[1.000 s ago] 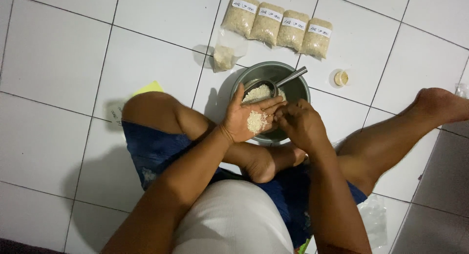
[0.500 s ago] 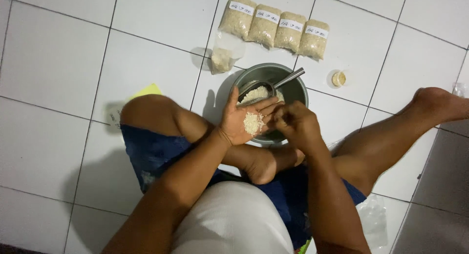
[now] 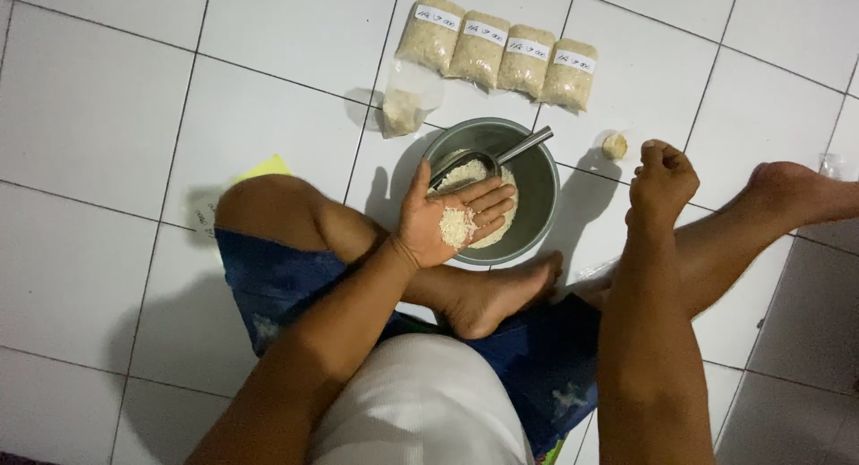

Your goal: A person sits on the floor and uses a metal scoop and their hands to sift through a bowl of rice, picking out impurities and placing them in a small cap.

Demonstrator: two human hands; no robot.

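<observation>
My left hand lies palm up over the near rim of a grey metal bowl, cupping a small heap of white rice. More rice and a metal scoop sit in the bowl. My right hand is off to the right of the bowl, fingers curled closed above the tiles, near a small round lid-like thing. Whether it pinches anything is hidden.
Several filled, labelled rice bags lie in a row behind the bowl, with a partly filled clear bag at their left. My bare legs and foot surround the bowl on white floor tiles. A yellow paper peeks out at left.
My right hand has left the left palm, where it was picking at the rice, and moved out to the right of the bowl. The left hand stays over the bowl.
</observation>
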